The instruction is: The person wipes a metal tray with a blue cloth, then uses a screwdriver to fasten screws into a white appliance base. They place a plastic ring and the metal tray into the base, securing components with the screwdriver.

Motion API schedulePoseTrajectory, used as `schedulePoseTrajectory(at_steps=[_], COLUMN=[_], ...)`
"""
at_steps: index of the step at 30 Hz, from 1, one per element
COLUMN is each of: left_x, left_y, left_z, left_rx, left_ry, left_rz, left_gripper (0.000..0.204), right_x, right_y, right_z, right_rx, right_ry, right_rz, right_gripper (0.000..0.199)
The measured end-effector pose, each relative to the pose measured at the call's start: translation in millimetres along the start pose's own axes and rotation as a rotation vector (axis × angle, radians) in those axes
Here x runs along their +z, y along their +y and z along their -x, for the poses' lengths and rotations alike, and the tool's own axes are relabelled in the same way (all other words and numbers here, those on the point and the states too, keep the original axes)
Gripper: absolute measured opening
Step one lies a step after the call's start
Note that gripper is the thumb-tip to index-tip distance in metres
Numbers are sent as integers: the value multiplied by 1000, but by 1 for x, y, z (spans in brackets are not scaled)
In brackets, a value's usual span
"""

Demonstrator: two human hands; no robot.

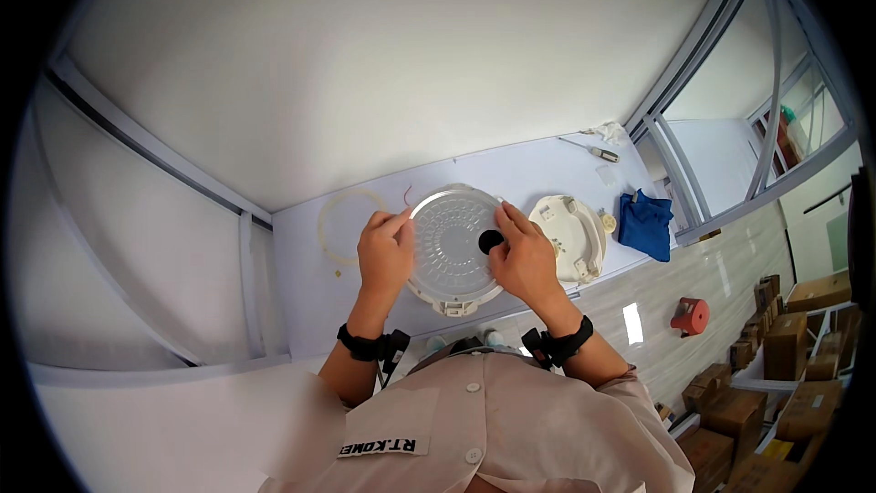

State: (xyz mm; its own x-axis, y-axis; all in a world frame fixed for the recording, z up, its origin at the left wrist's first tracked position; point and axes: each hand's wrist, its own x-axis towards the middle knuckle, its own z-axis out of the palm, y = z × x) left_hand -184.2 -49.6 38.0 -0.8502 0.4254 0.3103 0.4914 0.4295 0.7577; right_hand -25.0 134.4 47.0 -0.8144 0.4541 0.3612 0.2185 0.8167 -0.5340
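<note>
Silvery, dimpled metal fills the middle of my view: a round inner lid plate (453,246) from a cooker, held just above the near edge of the pale tabletop (301,246). My left hand (386,256) grips its left rim, thumb and forefinger pinched at the top edge. My right hand (525,260) cups the right rim, fingers curled over the face beside a small black round cap (491,241) near the plate's right side. Neither is spread flat; both are closed on the rim.

To handle this well, I judge the plate should stay level between both hands, with pressure on the rim rather than the thin centre, and the white tab at its near edge kept free.

To the right lies a cream plastic lid housing (570,236), underside up, and beyond it a blue cloth (646,224). A pale sealing ring (342,224) lies to the left, close to the left hand. A screwdriver (598,152) lies at the far right corner.
</note>
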Motion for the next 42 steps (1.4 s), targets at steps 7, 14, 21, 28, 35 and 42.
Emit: schedulePoseTrajectory(at_steps=[7, 14, 21, 28, 35, 42], left_x=[0, 3, 9, 1, -12, -14], left_y=[-2, -2, -10, 2, 17, 16], left_z=[-1, 1, 8, 14, 11, 15], left_rx=[-1, -26, 49, 200, 70, 111], left_ry=[-13, -14, 96, 219, 52, 22], left_rz=[-7, -11, -47, -243, -271, -241], left_gripper=[20, 20, 19, 16, 20, 25], right_x=[2, 6, 12, 15, 19, 12], right_y=[2, 6, 10, 14, 15, 17], right_z=[1, 2, 9, 12, 16, 22], right_rx=[-29, -28, -11, -23, -57, -44], right_ry=[21, 53, 107, 160, 302, 311], right_rz=[7, 2, -65, -168, -190, -240], right_gripper=[57, 56, 54, 50, 37, 32])
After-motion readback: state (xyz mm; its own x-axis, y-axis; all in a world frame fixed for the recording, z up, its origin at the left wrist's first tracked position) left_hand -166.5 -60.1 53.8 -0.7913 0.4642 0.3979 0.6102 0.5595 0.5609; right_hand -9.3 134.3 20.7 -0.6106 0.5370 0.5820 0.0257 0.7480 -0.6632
